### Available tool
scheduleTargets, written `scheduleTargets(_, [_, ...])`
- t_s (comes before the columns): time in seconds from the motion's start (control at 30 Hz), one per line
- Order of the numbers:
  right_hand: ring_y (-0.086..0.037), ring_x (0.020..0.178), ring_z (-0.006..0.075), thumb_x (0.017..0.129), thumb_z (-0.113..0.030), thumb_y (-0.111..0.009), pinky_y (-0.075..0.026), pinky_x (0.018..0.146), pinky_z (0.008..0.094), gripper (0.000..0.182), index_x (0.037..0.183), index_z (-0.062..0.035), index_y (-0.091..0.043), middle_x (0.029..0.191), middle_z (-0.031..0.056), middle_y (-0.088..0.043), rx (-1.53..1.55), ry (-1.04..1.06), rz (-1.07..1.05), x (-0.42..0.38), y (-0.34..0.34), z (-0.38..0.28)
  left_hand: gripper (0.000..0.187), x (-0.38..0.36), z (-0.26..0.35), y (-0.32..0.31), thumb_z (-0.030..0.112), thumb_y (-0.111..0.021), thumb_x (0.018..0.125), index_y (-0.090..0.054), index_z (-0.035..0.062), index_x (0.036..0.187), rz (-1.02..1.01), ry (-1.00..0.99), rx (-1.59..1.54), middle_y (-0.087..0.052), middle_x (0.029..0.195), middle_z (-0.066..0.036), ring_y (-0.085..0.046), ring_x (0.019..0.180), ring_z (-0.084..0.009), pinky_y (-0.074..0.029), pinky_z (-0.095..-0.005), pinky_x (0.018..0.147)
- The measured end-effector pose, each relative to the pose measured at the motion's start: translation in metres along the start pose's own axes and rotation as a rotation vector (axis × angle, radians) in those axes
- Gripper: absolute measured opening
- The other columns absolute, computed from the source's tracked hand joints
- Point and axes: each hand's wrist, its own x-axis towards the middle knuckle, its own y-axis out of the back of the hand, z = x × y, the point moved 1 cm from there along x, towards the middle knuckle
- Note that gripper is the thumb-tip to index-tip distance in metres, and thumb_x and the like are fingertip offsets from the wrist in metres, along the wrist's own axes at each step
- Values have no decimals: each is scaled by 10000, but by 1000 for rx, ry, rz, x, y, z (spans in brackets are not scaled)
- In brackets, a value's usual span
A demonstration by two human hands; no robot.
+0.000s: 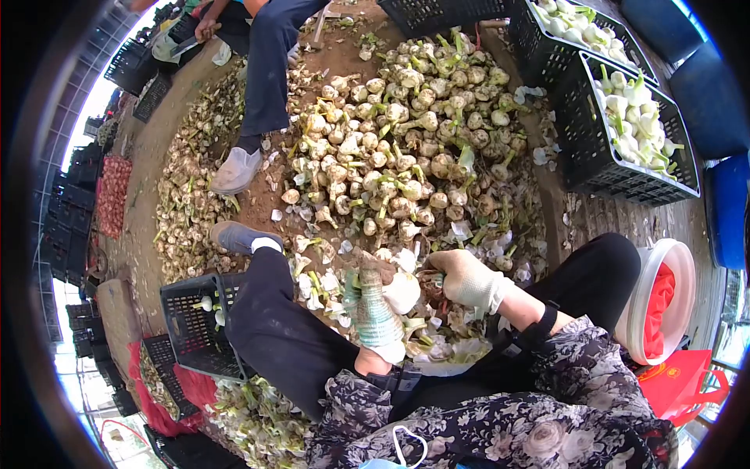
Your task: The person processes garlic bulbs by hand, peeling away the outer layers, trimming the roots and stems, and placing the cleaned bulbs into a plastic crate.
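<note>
My left hand [373,301], in a pale green and white glove with a dirty finger part, is wrapped round a white garlic bulb [401,292] between my knees. Just right of the bulb, my right hand [466,279], in a cream glove, has its fingers closed on something brown that I cannot make out. A large heap of garlic bulbs [406,141] with green stems lies on the ground in front. Loose white peelings [445,320] are scattered below and around both hands.
Black crates of peeled white bulbs [574,156] stand at the right. A black crate [187,324] holding a few bulbs is beside my left leg. Another person's leg [269,70] and shoe [236,170] are at the upper left. A white bucket [682,301] stands beside my right knee.
</note>
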Motion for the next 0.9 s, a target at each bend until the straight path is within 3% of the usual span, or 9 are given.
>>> scheduleTargets(0.2, [-648, 774, 218, 688, 9, -563, -497, 739, 346, 333, 1015, 40, -615, 843, 210, -656, -217, -56, 161, 1, 6, 11, 269, 0, 24, -3, 332, -621, 868, -562, 82, 789, -16, 304, -528, -560, 743, -26, -562, 779, -152, -503, -377, 744])
scheduleTargets(0.27, [-652, 774, 209, 767, -82, -610, -504, 734, 348, 290, 1030, 40, -612, 835, 183, -665, 126, -259, -92, -5, 14, -18, 291, 2, 31, -2, 339, -632, 855, -553, 78, 754, -164, 110, -273, -554, 733, -37, -565, 776, -164, -501, -378, 748])
scheduleTargets(0.3, [-647, 795, 180, 837, -178, -616, -503, 743, 313, 267, 987, 43, -617, 822, 151, -671, 109, 60, -130, 5, 5, 17, 314, 1, 34, -1, 348, -639, 847, -552, 68, 734, -199, 107, -126, -561, 738, -48, -559, 765, -167, -484, -355, 741])
scheduleTargets(0.33, [-622, 811, 140, 869, -233, -604, -490, 756, 265, 287, 1002, 22, -601, 857, 124, -661, 513, -361, -367, -3, 13, -3, 346, -1, 31, -1, 377, -637, 846, -562, 59, 733, -188, -24, 34, -566, 732, -36, -553, 739, -153, -462, -324, 721])
scheduleTargets(0.4, [-625, 555, 132, 876, -390, -570, -518, 484, 270, 446, 997, 39, -562, 713, 78, -609, 592, 34, -276, 1, -4, 9, 371, -4, 30, -3, 410, -638, 841, -575, 54, 753, -177, -139, 191, -568, 713, -23, -549, 707, -136, -444, -301, 698])
scheduleTargets(0.47, [-564, 831, 84, 860, -288, -642, -482, 737, 240, 409, 1088, 34, -534, 924, 48, -616, 616, -82, -407, 3, -1, -4, 380, -4, 29, -4, 419, -638, 839, -582, 52, 758, -192, -176, 226, -571, 706, -18, -546, 691, -129, -446, -298, 694])
scheduleTargets(0.73, [-611, 555, 101, 818, -177, -661, -483, 467, 221, 361, 1065, 68, -565, 736, 66, -644, 612, -201, -293, -13, 16, -17, 388, -1, 26, -3, 358, -682, 825, -594, 8, 966, -191, -122, 60, -590, 737, -15, -541, 666, -101, -459, -249, 696])
scheduleTargets(0.87, [-614, 668, 120, 820, -195, -674, -488, 575, 255, 297, 915, 71, -583, 735, 51, -643, 655, 110, -184, -9, 0, -7, 284, -2, 23, -1, 320, -662, 844, -634, 40, 880, -207, -284, 307, -595, 741, -20, -554, 673, -122, -472, -266, 712])
scheduleTargets(0.9, [-585, 770, 114, 851, -211, -651, -488, 684, 273, 254, 900, 31, -590, 791, 54, -638, 449, -55, -268, -7, -3, 0, 307, 0, 26, 3, 355, -644, 850, -625, 51, 813, -207, -298, 545, -593, 730, -18, -565, 682, -135, -479, -285, 710])
